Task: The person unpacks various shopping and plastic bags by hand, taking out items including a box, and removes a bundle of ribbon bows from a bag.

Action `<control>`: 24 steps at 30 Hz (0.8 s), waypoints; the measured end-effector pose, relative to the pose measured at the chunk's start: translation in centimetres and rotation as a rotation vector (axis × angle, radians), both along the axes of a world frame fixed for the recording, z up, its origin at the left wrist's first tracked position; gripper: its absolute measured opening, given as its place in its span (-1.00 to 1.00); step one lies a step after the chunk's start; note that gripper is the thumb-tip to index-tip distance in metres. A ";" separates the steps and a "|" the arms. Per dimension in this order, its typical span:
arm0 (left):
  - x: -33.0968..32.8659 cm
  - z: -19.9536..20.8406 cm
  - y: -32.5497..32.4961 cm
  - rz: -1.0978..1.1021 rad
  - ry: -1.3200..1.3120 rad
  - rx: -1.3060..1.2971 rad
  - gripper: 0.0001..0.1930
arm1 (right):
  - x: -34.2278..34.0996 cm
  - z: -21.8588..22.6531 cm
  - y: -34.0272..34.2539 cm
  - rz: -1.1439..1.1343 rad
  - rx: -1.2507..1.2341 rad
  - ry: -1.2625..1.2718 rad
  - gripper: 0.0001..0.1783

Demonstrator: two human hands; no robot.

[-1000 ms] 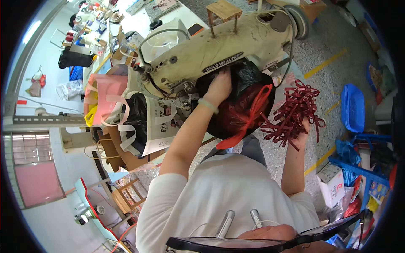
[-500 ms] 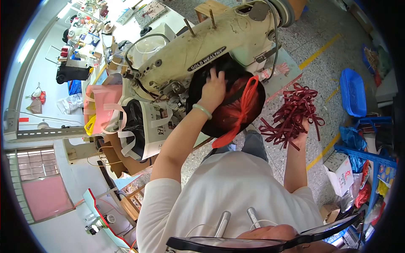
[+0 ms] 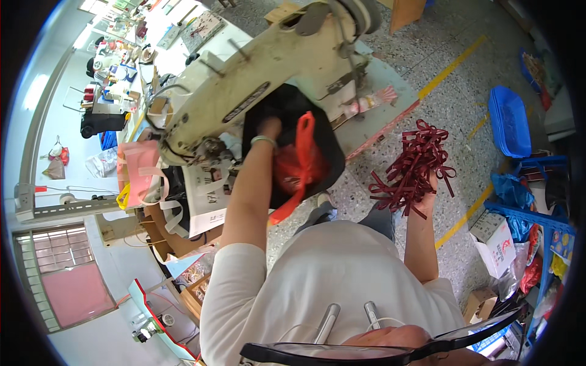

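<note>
My left hand (image 3: 269, 128) reaches down into an open black bag (image 3: 327, 141) below the sewing machine's arm. Its fingers are hidden in the dark of the bag, and a pale bracelet circles the wrist. Against the bag's near part lies a red plastic bag (image 3: 296, 160) with its handle standing up. Out to the right, my right hand (image 3: 428, 199) is closed on a thick bunch of dark red ribbon loops (image 3: 415, 166); the ribbons cover most of the fingers.
A cream sewing machine (image 3: 256, 79) with spool pins stands over the black bag. Paper and cloth bags (image 3: 204, 204) crowd its left side. Blue baskets (image 3: 510, 125) sit on the floor at right, above a blue rack (image 3: 537, 219) with boxes and packages. Cluttered worktables extend far left.
My left hand has gone deeper into the black bag, and its fingers have dropped out of sight. The bag's mouth is wider open. My right hand keeps holding the ribbons; the view has shifted.
</note>
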State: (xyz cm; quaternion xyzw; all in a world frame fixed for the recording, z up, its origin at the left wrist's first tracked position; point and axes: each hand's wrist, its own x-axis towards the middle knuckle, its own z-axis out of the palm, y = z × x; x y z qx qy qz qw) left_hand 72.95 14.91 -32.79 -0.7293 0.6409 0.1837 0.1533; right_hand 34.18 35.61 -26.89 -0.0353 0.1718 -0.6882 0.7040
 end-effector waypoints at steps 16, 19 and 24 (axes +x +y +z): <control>-29.4 18.4 14.8 0.381 1.151 -0.712 -0.81 | -28.4 1.9 -9.4 0.210 0.108 0.085 -0.63; -38.6 14.1 9.1 0.429 1.527 -0.368 -0.72 | -30.2 3.3 -14.1 0.230 0.122 0.140 -0.66; -48.3 9.1 -3.7 0.501 1.820 -0.109 -0.61 | -33.3 3.5 -23.4 0.345 0.188 0.176 -0.56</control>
